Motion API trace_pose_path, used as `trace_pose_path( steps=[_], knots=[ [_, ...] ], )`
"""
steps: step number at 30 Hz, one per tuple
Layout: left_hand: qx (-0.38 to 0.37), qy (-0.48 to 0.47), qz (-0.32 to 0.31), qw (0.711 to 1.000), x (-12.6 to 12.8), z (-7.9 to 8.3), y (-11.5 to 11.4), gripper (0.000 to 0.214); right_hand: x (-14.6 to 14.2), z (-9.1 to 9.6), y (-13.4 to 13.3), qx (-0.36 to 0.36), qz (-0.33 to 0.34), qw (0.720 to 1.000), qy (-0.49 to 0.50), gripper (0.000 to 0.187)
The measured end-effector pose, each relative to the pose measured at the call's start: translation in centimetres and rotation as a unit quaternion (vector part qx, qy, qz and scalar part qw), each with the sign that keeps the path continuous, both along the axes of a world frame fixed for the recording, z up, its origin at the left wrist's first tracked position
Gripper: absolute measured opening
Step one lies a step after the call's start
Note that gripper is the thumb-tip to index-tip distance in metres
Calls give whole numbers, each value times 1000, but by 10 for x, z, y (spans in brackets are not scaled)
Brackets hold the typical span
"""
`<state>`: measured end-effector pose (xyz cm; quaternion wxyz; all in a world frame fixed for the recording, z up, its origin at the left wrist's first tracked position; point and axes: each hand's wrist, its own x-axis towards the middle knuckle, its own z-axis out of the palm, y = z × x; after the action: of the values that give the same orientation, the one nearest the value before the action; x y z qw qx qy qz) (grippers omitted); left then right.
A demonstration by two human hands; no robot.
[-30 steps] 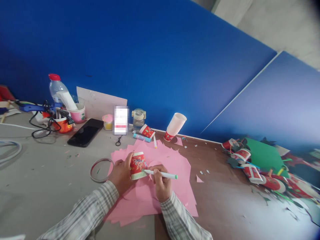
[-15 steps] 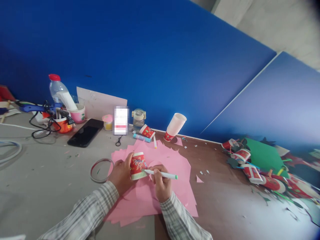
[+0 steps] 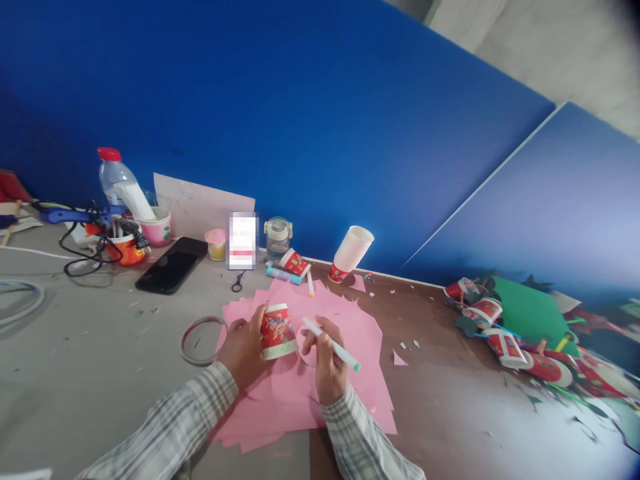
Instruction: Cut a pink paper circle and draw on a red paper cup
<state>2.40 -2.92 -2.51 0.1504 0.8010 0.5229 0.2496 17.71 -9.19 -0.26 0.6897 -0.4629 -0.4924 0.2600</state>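
My left hand (image 3: 245, 350) is closed around the side of a red patterned paper cup (image 3: 277, 332) with a pale greenish rim, tilted over a pile of pink paper (image 3: 345, 400). In my right hand (image 3: 327, 363) is a white marker pen (image 3: 334, 345) with a green end, pinched between fingers and thumb. Its tip points up and to the left, apart from the cup. Beside my left wrist, a roll of tape (image 3: 184, 343) lies flat on the table.
A black phone (image 3: 171, 265), small scissors (image 3: 237, 283), a glue stick (image 3: 283, 275) and a lidded jar (image 3: 278, 239) stand or lie behind. A leaning stack of paper cups (image 3: 352, 252) is by the blue partition (image 3: 300, 120). Decorated cups and green paper (image 3: 530, 313) are heaped at right.
My right hand has drawn the marker away from the cup and turned it, so its tip now points up and left. My left hand and the cup have hardly moved.
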Motion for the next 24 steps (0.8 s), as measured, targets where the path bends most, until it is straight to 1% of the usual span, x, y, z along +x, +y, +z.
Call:
trace_pose_path(
  steps=[2,4,7,9,12,15,18,20,24],
  knots=[
    [5,-5,1,1000,-1,0,0,93,1,3,0,1,-16,999,-39,29],
    [17,-14,8,1000,-1,1,-1,94,0,4,-1,-6,-27,996,-81,24],
    [58,-25,28,998,-2,5,-2,93,0,5,-2,10,-28,987,-158,20],
    [87,-21,44,995,-2,9,-3,90,-1,5,-3,29,-9,975,-219,26],
    [112,-11,62,992,0,13,-5,84,-2,2,-3,28,29,950,-308,38],
    [121,-11,67,990,2,14,-6,83,0,-4,-1,16,30,928,-371,38],
    [108,-20,52,993,2,12,-8,88,4,-10,4,16,30,920,-392,31],
    [84,-33,34,995,1,11,-9,95,6,-13,6,26,24,925,-379,27],
    [34,-86,10,996,-2,13,-9,110,7,-16,9,41,-20,940,-338,25]
  ],
)
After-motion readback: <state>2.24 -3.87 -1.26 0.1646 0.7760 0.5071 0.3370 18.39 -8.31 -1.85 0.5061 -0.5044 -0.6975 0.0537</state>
